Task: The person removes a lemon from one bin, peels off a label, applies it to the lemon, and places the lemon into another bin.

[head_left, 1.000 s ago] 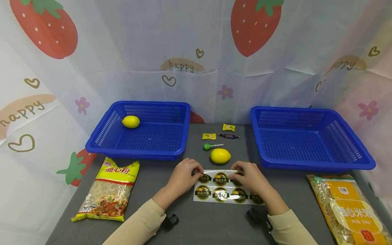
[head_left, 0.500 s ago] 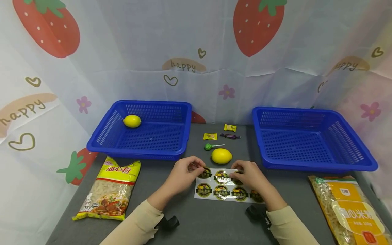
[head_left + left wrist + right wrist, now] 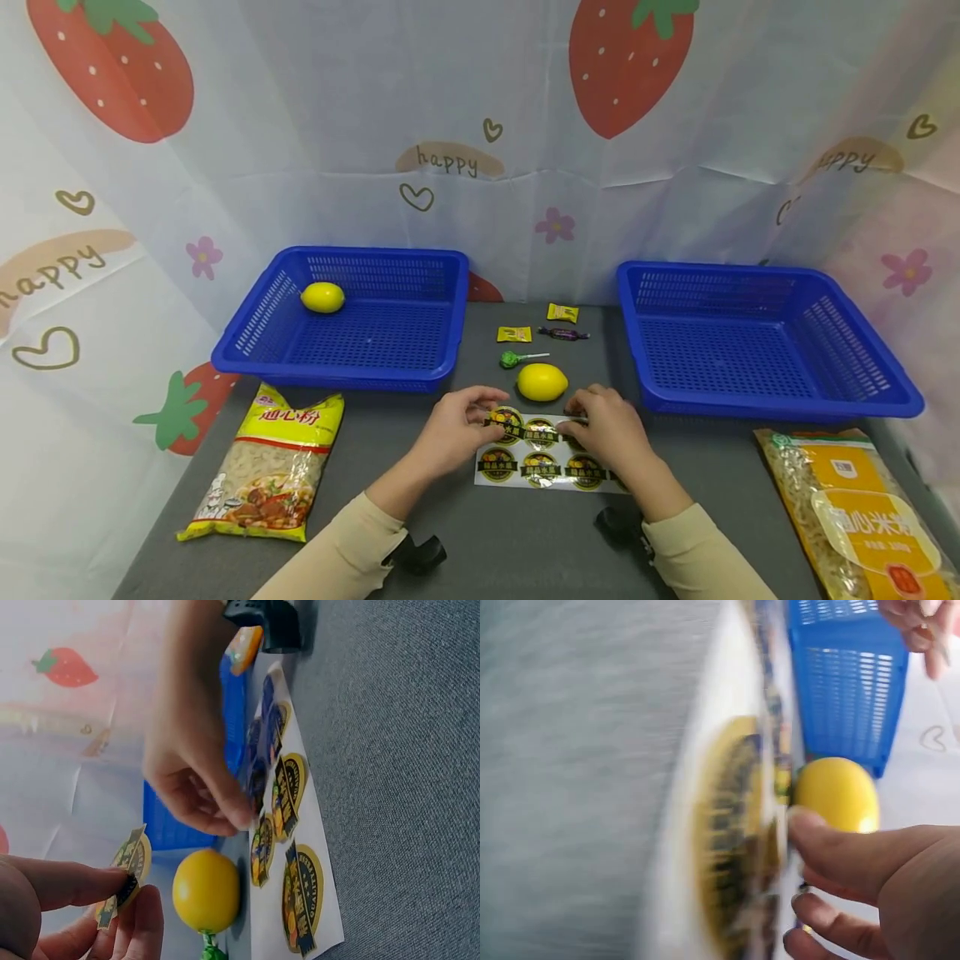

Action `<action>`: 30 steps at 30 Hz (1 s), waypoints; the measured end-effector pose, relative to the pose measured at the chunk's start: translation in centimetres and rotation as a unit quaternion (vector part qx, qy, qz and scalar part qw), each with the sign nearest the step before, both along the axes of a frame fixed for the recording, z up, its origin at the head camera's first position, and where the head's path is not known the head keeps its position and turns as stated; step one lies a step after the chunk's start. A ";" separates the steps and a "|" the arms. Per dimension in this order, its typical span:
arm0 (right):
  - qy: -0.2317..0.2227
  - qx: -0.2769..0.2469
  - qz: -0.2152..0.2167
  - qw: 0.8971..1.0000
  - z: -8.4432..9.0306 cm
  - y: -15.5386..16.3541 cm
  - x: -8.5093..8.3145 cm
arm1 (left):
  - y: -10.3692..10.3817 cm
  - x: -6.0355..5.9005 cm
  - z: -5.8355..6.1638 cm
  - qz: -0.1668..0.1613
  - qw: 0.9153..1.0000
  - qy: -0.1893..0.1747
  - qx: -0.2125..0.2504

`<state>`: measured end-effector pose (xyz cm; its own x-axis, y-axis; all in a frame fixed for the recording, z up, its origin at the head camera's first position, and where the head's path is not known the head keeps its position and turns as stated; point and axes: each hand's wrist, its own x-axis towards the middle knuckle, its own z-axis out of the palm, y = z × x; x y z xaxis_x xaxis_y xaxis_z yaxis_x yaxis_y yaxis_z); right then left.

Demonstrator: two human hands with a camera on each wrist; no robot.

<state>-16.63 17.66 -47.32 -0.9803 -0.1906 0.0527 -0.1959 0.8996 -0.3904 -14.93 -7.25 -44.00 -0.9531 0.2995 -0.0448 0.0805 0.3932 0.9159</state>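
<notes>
My left hand (image 3: 450,429) pinches a round black-and-gold fruit sticker (image 3: 133,862) between thumb and fingers. In the left wrist view this sticker is up off the sheet, apart from it. The white sticker sheet (image 3: 519,454) lies on the grey table, with several more such stickers on it. My right hand (image 3: 611,429) pinches the sheet's far edge toward its right side and covers some stickers there. Just beyond the sheet lies a yellow lemon (image 3: 542,382), between the two hands.
Behind the lemon are a green lollipop (image 3: 512,359) and several wrapped candies (image 3: 514,334). A blue basket (image 3: 337,372) at left holds another lemon (image 3: 322,297); a second blue basket (image 3: 780,404) stands right. Pasta bags lie left (image 3: 262,467) and right (image 3: 855,508).
My left hand has peeled a sticker up from the sheet's far left corner and now holds it raised. The right hand stays at the far edge, moving only slightly.
</notes>
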 end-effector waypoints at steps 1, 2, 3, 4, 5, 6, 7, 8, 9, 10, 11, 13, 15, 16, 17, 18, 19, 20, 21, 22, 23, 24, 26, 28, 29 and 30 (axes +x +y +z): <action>0.004 0.000 -0.003 1.000 0.3 -0.1 0.0 | 0.0 0.0 0.0 0.002 1.000 -0.001 -0.002; 0.007 -0.004 -0.006 1.000 0.6 -0.2 -0.1 | 0.0 0.0 0.0 0.005 1.000 -0.003 -0.004; 0.010 -0.011 -0.010 1.000 0.9 -0.2 -0.2 | 0.0 0.1 0.0 0.008 1.000 -0.003 -0.007; 0.012 -0.019 -0.012 1.000 1.2 -0.4 -0.3 | 0.1 0.1 0.0 0.012 1.000 -0.003 -0.009; 0.013 -0.028 -0.014 0.999 1.5 -0.5 -0.5 | 0.1 0.1 0.0 0.018 1.000 -0.004 -0.010; 0.014 -0.037 -0.013 0.999 1.8 -0.6 -0.7 | 0.1 0.1 0.0 0.022 1.000 -0.002 -0.012; 0.013 -0.046 -0.011 0.999 2.0 -0.8 -0.9 | 0.1 0.1 0.0 0.026 1.000 -0.001 -0.014; 0.012 -0.054 -0.007 0.998 2.2 -1.0 -1.1 | 0.1 0.1 0.0 0.029 0.999 0.000 -0.015; 0.011 -0.060 -0.001 0.998 2.4 -1.2 -1.4 | 0.1 0.1 0.0 0.032 0.999 -0.001 -0.015; 0.010 -0.064 0.006 0.998 2.6 -1.4 -1.6 | 0.2 0.1 0.0 0.033 0.999 -0.003 -0.012; 0.008 -0.069 0.011 0.998 2.7 -1.6 -1.9 | 0.2 0.1 0.0 0.034 0.999 -0.005 -0.009; 0.003 -0.077 0.024 0.997 2.7 -2.1 -2.3 | 0.2 0.0 0.0 0.033 0.999 -0.011 0.001; 0.001 -0.086 0.035 0.996 2.6 -2.5 -2.8 | 0.2 0.0 0.0 0.028 0.999 -0.018 0.015; -0.002 -0.089 0.039 0.995 2.5 -2.7 -3.1 | 0.2 0.0 -0.1 0.026 0.999 -0.020 0.020; -0.005 -0.092 0.042 0.995 2.4 -2.9 -3.4 | 0.2 0.0 -0.1 0.024 0.999 -0.020 0.023; -0.007 -0.091 0.047 0.995 2.3 -3.1 -3.6 | 0.2 0.0 -0.1 0.022 0.999 -0.020 0.026; -0.011 -0.089 0.049 0.995 2.1 -3.3 -3.8 | 0.3 0.0 -0.2 0.022 0.999 -0.020 0.027; -0.014 -0.085 0.051 0.995 2.0 -3.5 -4.0 | 0.3 -0.1 -0.3 0.021 0.999 -0.016 0.025; -0.018 -0.080 0.052 0.995 1.8 -3.6 -4.2 | 0.2 -0.1 -0.3 0.023 0.999 -0.012 0.023; -0.021 -0.075 0.052 0.996 1.7 -3.7 -4.3 | 0.3 -0.1 -0.4 0.024 0.999 -0.011 0.020; -0.023 -0.070 0.052 0.996 1.6 -3.7 -4.4 | 0.3 -0.1 -0.4 0.026 0.999 -0.009 0.020; -0.025 -0.065 0.050 0.996 1.6 -3.8 -4.4 | 0.3 -0.1 -0.4 0.027 0.999 -0.008 0.019; -0.021 -0.068 0.045 0.996 1.6 -3.7 -4.4 | 0.2 -0.1 -0.4 0.029 0.999 -0.008 0.022; -0.015 -0.091 0.039 0.995 1.8 -3.6 -4.1 | 0.3 -0.1 -0.3 0.031 0.999 -0.010 0.029; -0.015 -0.112 0.035 0.993 2.0 -3.5 -4.0 | 0.3 -0.1 -0.2 0.031 0.999 -0.012 0.034; -0.017 -0.138 0.033 0.990 2.1 -3.4 -3.7 | 0.3 -0.1 -0.2 0.031 0.999 -0.014 0.038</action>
<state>-20.38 14.29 -45.19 -0.9682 -0.2374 0.0785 -0.2332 0.7437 -0.6266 -15.01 -6.98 -44.20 -0.9685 0.2441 -0.0499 0.0333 0.3252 0.9451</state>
